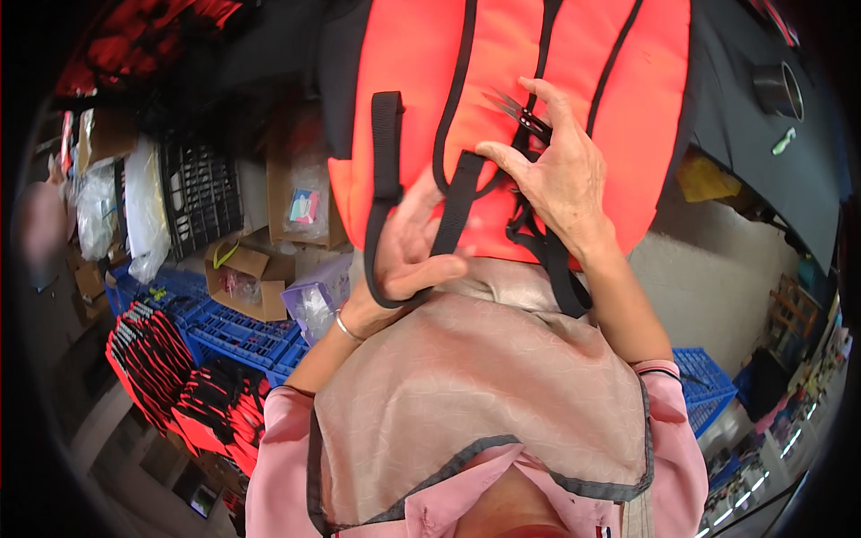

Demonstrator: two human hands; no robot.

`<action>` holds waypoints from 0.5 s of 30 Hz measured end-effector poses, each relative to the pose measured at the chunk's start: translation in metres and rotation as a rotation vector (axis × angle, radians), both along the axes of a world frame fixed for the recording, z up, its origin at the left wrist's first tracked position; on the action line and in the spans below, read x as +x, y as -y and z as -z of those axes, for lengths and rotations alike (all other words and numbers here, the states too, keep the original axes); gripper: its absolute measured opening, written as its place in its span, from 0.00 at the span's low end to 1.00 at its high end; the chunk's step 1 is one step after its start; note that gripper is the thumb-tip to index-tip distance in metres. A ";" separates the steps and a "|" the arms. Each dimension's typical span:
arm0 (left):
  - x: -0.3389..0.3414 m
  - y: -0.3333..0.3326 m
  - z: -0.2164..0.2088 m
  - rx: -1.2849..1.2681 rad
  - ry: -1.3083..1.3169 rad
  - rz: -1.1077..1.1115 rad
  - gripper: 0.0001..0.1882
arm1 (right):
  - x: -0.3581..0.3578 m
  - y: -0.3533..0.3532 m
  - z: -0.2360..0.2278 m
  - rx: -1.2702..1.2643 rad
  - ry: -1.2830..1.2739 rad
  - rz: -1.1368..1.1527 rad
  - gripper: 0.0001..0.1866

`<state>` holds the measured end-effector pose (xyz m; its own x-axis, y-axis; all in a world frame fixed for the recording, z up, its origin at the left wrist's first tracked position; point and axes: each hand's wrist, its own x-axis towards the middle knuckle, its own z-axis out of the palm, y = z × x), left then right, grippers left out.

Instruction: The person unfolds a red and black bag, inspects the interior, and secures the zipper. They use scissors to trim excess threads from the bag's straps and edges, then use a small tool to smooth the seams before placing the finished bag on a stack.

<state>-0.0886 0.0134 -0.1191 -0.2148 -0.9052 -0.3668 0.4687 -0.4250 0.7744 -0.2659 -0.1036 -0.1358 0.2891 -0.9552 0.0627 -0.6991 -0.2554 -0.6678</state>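
Observation:
A bright orange-red padded vest [502, 45] with black trim lies spread before me. A black webbing strap [387, 134] makes a loop on its left part. My left hand [413, 247] is inside that loop, palm partly up, with its fingers apart and slightly blurred; the strap passes around it without being gripped. In my right hand [569, 175] is a pair of black thread snips [529, 119], their pointed blades apart and aimed up and left over the vest. Below that hand hang another black strap [560, 273] and a dark buckle [520, 229].
At the left stand a black crate [202, 193], an open cardboard box [251, 282], a lilac bin [327, 287] and blue crates [238, 332] beside stacked red-and-black pieces [148, 359]. A dark table [753, 152] at the right bears a metal cup [777, 91]. A blue crate [704, 386] sits lower right.

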 end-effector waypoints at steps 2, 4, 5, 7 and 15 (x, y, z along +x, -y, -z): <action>0.017 -0.025 0.015 -0.104 0.016 -0.172 0.61 | 0.003 0.000 0.009 -0.030 -0.082 -0.023 0.42; 0.035 -0.041 0.011 -0.088 0.005 -0.332 0.62 | 0.006 0.002 0.014 -0.042 -0.126 -0.029 0.42; 0.037 -0.047 0.006 -0.092 0.017 -0.496 0.56 | 0.006 0.002 0.015 -0.039 -0.134 -0.030 0.42; 0.055 -0.064 -0.001 0.027 -0.290 -0.750 0.49 | 0.007 0.002 0.016 -0.032 -0.149 -0.034 0.42; 0.108 -0.130 0.014 -0.067 -0.675 -0.949 0.34 | 0.012 0.000 0.019 -0.025 -0.126 0.015 0.39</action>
<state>0.0197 0.1430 -0.1329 0.4252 -0.8207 -0.3818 0.9020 0.3493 0.2537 -0.2539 -0.1031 -0.1551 0.2820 -0.9581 0.0501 -0.7811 -0.2596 -0.5679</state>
